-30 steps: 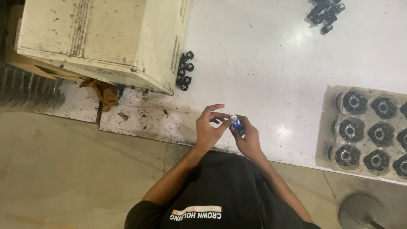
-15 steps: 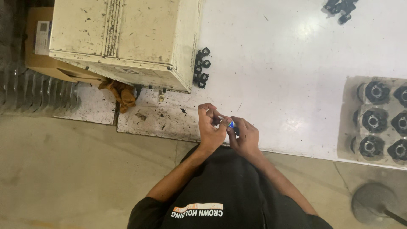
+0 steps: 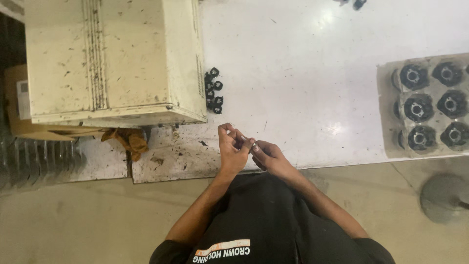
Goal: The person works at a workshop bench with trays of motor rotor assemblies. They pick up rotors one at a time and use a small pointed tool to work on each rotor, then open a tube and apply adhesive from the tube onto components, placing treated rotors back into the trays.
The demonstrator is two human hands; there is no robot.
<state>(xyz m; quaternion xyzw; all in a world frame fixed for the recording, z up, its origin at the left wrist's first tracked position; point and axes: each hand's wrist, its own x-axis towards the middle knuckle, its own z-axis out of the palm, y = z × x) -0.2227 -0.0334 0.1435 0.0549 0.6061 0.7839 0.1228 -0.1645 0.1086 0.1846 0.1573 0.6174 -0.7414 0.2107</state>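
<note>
My left hand [image 3: 232, 146] and my right hand [image 3: 266, 154] meet at the near edge of the white table [image 3: 303, 63], fingertips pressed together. Both pinch one small light-coloured part [image 3: 247, 142]; the fingers hide most of it, so I cannot tell its shape. My left thumb and fingers curl over it from the left, while my right hand closes on it from the right. A cluster of small black parts [image 3: 213, 91] lies on the table a short way beyond my hands.
A big scuffed cream metal box [image 3: 112, 58] fills the table's left part, with a brown rag [image 3: 129, 140] beneath its edge. A grey moulded tray [image 3: 386, 112] at the right holds several black round parts [image 3: 416, 108]. A round grey base [image 3: 442, 198] stands on the floor.
My hands have drawn closer together and my fingers now cover the small blue-and-white part. The view has shifted, so the box and tray sit further right and lower.
</note>
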